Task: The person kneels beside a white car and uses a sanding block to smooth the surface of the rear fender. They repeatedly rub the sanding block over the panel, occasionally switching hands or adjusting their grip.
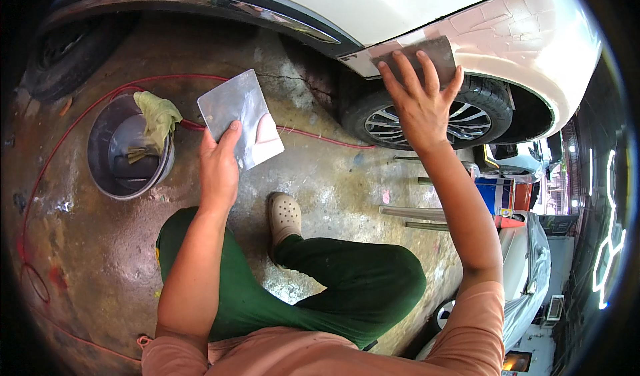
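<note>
My left hand [221, 166] grips a flat, shiny metal plate [233, 106] by its lower edge, thumb on top. A smear of pale pinkish putty [267, 133] lies near the plate's right edge. At the car, my right hand [427, 106] holds a thin grey putty spreader [437, 53] against the panel above the wheel, fingers spread over it. The white car's panel [573, 16] has a pale pink, uneven putty patch [500, 23] beside and beyond the spreader. My right thumb and the spreader's underside are hidden.
A dark bucket [97, 156] with a yellowish-green cloth [159, 117] on its rim stands at left. A red hose [50, 153] curves round it on the wet, stained floor. The car's wheel [490, 109] is under my right hand. Metal bars [413, 213] and a covered car [533, 256] lie at right.
</note>
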Demonstrator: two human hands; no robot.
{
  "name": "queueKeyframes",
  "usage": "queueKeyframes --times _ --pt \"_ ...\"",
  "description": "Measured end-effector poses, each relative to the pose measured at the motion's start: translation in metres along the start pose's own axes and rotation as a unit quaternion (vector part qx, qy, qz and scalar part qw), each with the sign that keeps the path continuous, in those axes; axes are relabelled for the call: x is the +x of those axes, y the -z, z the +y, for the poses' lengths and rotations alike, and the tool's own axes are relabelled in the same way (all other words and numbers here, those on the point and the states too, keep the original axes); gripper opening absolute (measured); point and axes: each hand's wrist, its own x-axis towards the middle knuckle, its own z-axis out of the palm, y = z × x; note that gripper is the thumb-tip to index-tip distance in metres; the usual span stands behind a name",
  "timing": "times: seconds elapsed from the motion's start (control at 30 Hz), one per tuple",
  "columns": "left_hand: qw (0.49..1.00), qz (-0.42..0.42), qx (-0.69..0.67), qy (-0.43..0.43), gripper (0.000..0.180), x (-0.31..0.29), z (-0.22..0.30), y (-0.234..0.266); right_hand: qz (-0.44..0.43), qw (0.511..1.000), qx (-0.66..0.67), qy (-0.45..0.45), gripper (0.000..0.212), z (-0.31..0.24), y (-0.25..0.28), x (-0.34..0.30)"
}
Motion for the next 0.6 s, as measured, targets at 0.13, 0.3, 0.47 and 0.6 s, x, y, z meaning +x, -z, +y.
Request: queueKeyframes --times 0.13,0.3,0.47,0.6 --pt "1.0 0.011 -0.003 -0.006 0.044 0.002 -0.001 0.001 -0.057 0.998 0.01 -0.013 0.046 0.002 0.005 -0.013" --pt "1.0 0.003 0.003 0.006 0.045 -0.001 0.001 -0.001 -0.022 0.999 0.018 -0.02 0.047 0.003 0.024 -0.002" --pt "1.0 -0.011 0.018 0.018 0.044 -0.002 -0.002 -0.004 -0.024 1.0 -0.004 0.0 0.049 0.017 0.013 0.001" --pt "1.0 -0.002 0.018 0.011 0.043 -0.004 -0.001 -0.003 -0.062 0.998 -0.003 -0.016 0.049 0.02 0.015 -0.015"
